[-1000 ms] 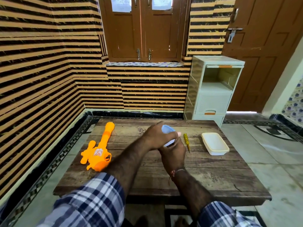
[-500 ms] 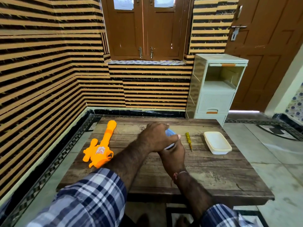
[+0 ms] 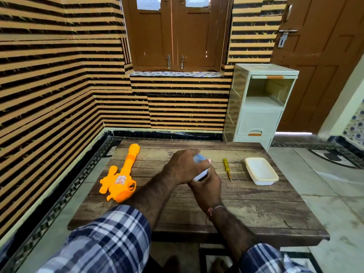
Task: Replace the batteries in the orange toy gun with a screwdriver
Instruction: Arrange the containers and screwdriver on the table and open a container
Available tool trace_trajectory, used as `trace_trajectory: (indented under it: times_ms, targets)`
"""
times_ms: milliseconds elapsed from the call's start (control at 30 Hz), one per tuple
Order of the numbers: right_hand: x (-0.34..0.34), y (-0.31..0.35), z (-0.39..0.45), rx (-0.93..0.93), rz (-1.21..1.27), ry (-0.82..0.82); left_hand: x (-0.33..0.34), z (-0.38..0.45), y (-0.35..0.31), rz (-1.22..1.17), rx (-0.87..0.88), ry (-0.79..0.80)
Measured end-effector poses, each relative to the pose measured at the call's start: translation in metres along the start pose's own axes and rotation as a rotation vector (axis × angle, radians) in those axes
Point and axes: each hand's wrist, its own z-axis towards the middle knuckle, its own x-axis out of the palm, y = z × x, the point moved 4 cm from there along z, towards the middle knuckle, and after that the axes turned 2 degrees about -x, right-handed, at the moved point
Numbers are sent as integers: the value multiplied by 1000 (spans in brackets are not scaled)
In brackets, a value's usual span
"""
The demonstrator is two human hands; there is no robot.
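While both hands work at frame centre, the left hand [image 3: 184, 167] curls over a small pale-blue-and-white plastic container [image 3: 200, 168] and the right hand [image 3: 206, 186] grips it from below. To open it well, brace the base firmly and lift the lid evenly so nothing spills onto the brown wooden plank surface [image 3: 246, 205]. At centre left, the orange plastic toy gun [image 3: 120, 179] lies untouched; the yellow-handled screwdriver [image 3: 227, 168] lies right of the hands, beside a white rectangular plastic tub [image 3: 261, 171]. Compared with a second earlier, the left hand covers more of the container; all else is unmoved.
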Motion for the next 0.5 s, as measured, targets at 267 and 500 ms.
trace_trajectory:
  times_ms: [267,500]
  targets:
    - [-3,-27,12,533,582,241,-13,-2,10,118,86,-19]
    - [1,-27,12,905,1012,301,-2,-20,-7,42,194,110]
